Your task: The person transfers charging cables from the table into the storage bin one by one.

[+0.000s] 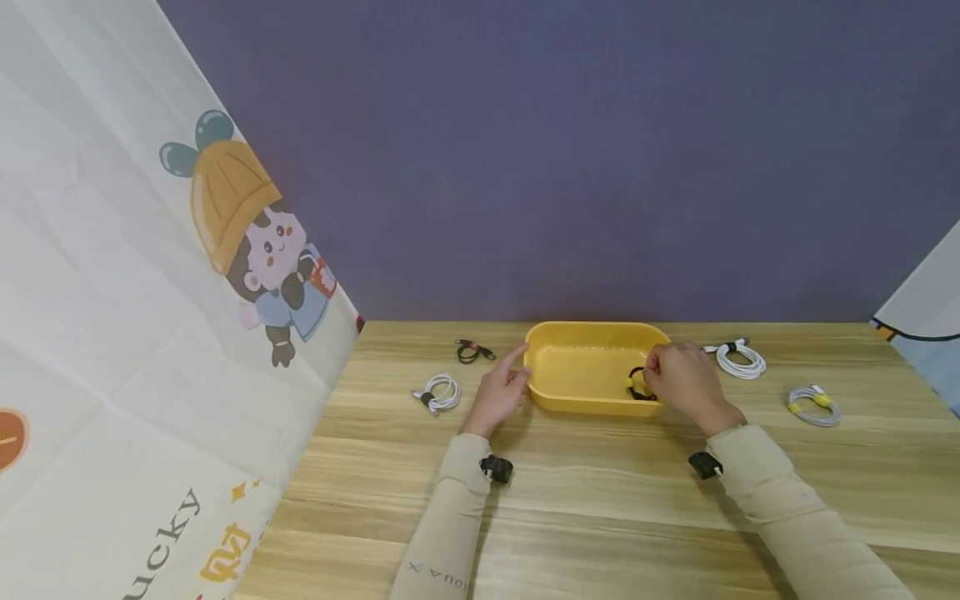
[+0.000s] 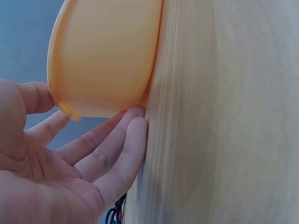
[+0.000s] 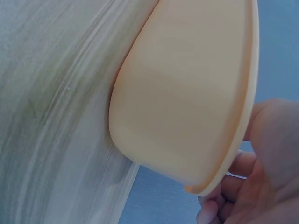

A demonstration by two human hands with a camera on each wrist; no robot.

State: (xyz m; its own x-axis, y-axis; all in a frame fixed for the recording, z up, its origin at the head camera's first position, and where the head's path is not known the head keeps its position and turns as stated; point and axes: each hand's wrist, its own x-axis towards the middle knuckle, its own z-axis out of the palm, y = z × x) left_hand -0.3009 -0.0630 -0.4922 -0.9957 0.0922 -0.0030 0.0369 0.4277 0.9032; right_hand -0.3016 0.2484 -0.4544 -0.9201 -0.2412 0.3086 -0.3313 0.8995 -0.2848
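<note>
A shallow yellow plastic tray (image 1: pixel 577 406) stands on the wooden table between the two hands. My left hand (image 1: pixel 498 393) rests at its left end; in the left wrist view the thumb (image 2: pixel 37 97) touches the rim, and the extended fingers lie against the end wall. Over the right end of the tray, my right hand (image 1: pixel 684 382) pinches a coiled black cable (image 1: pixel 639 385) with a yellow tie, inside the tray near the wall. In the right wrist view the fingers curl behind the tray's rim (image 3: pixel 243 126), and the cable is hidden there.
Left of the tray lie a small black cable (image 1: pixel 471 352) and a white coiled cable (image 1: pixel 441 393). On the right are a white cable with a black tie (image 1: pixel 741 362) and a grey-white cable with yellow ties (image 1: pixel 813 406). A dark panel (image 1: pixel 585 167) rises behind the table.
</note>
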